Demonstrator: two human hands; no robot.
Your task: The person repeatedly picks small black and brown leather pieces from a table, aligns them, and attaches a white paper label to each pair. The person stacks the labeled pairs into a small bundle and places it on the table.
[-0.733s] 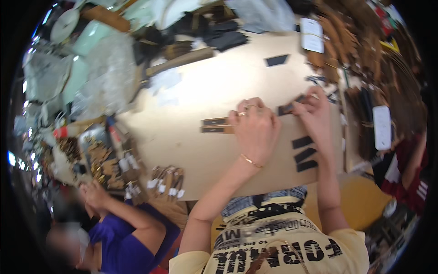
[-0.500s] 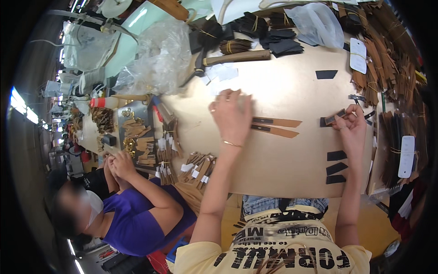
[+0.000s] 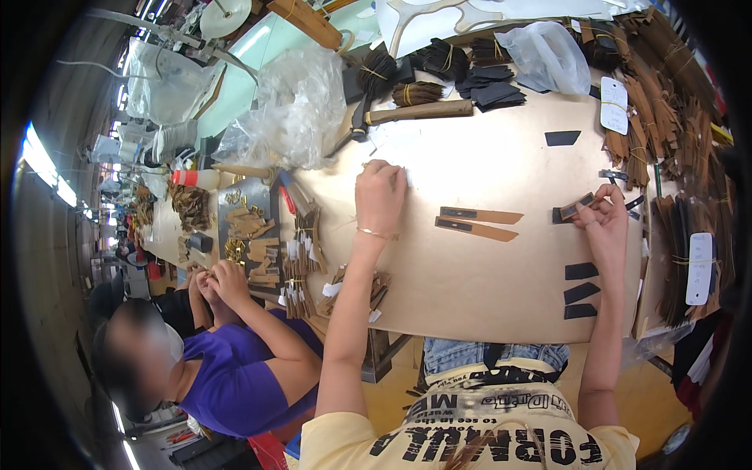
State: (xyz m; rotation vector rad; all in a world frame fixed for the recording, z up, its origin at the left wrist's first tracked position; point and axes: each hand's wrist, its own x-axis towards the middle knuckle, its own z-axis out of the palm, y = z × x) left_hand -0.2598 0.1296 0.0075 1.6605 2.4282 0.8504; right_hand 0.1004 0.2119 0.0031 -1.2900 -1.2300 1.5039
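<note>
My left hand (image 3: 380, 196) is over the far middle of the table, beside small white paper pieces (image 3: 395, 142). Its fingers are curled together; whatever they may hold is hidden. At the right, my right hand (image 3: 605, 219) pinches a short brown leather piece (image 3: 578, 205) with a dark, framed inlay. Just behind that piece lies a black strip, partly covered by it. Two brown leather straps (image 3: 495, 216) with dark ends lie between my hands, their tips pointing right. Black slanted pieces (image 3: 581, 291) rest nearer to me, and another black piece (image 3: 562, 138) lies farther off.
A hammer (image 3: 415, 111) and clear plastic bags (image 3: 294, 102) lie at the back. Bundles of brown strips (image 3: 638, 117) line the right edge, with white tags. At the left, a person in purple (image 3: 235, 376) works beside trays of small leather parts.
My left hand has moved left and slightly back, away from the two brown straps, toward the white papers. My right hand keeps its hold on the leather piece. The view has shifted slightly.
</note>
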